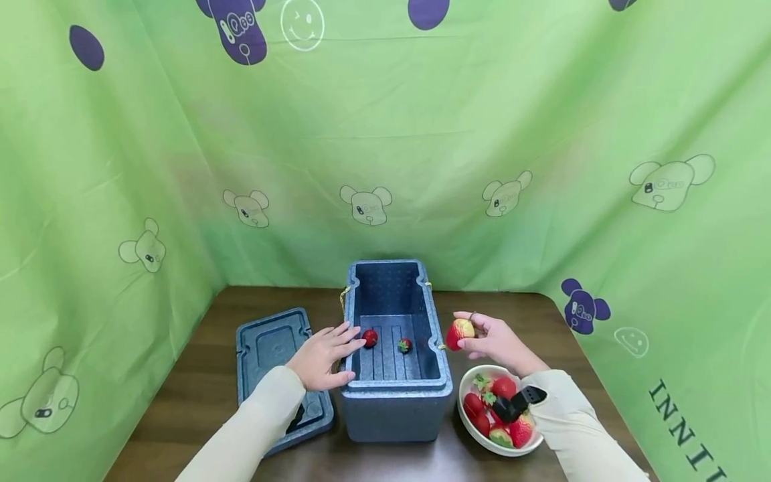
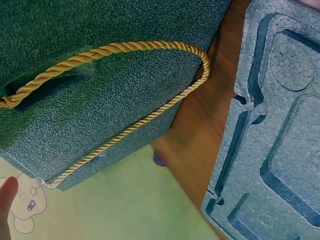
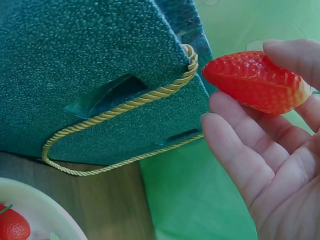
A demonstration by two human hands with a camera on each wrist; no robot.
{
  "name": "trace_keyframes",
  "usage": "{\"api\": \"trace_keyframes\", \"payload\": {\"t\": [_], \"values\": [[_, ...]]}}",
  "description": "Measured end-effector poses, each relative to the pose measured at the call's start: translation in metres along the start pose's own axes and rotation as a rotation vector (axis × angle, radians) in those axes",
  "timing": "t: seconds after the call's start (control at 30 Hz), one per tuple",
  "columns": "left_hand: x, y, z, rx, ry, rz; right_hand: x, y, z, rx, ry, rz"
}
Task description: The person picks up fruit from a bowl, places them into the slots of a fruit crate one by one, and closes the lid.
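A blue-grey foam box (image 1: pixel 394 415) stands uncovered on the table. My left hand (image 1: pixel 322 358) lies on its left rim with the fingers fairly straight; in the left wrist view only a fingertip (image 2: pixel 6 202) shows. My right hand (image 1: pixel 496 341) pinches a red strawberry (image 1: pixel 460 333) with a pale yellowish end between thumb and fingers, just outside the box's right rim. In the right wrist view the strawberry (image 3: pixel 255 82) points toward the box. On the box floor lie a round red fruit (image 1: pixel 370 338) and a small strawberry (image 1: pixel 405 346) with green leaves.
A white bowl (image 1: pixel 463 405) of several strawberries and red fruits stands right of the box, below my right forearm. The box's lid (image 1: pixel 265 348) lies at the left, partly under my left arm. Twisted gold rope handles (image 3: pixel 120 107) hang on the box's sides. Green cloth (image 1: pixel 391 154) surrounds the table.
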State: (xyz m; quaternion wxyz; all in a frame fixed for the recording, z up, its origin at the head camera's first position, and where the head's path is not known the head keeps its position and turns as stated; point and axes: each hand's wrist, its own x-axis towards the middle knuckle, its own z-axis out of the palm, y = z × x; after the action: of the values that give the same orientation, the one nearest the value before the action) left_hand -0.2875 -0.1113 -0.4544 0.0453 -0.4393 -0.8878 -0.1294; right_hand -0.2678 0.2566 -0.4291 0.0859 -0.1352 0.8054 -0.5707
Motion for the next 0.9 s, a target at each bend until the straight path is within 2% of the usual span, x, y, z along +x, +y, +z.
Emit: {"api": "trace_keyframes", "payload": {"t": [0.47, 0.7, 0.9], "values": [[0.000, -0.002, -0.001, -0.001, 0.028, 0.016, 0.010, -0.011, 0.007, 0.023, -0.003, -0.036], [0.001, -0.002, 0.004, -0.019, 0.034, 0.014, 0.022, -0.015, 0.011, -0.040, -0.028, -0.063], [0.003, 0.000, 0.003, -0.024, 0.030, 0.003, 0.037, -0.023, 0.013, -0.125, -0.051, -0.082]]}}
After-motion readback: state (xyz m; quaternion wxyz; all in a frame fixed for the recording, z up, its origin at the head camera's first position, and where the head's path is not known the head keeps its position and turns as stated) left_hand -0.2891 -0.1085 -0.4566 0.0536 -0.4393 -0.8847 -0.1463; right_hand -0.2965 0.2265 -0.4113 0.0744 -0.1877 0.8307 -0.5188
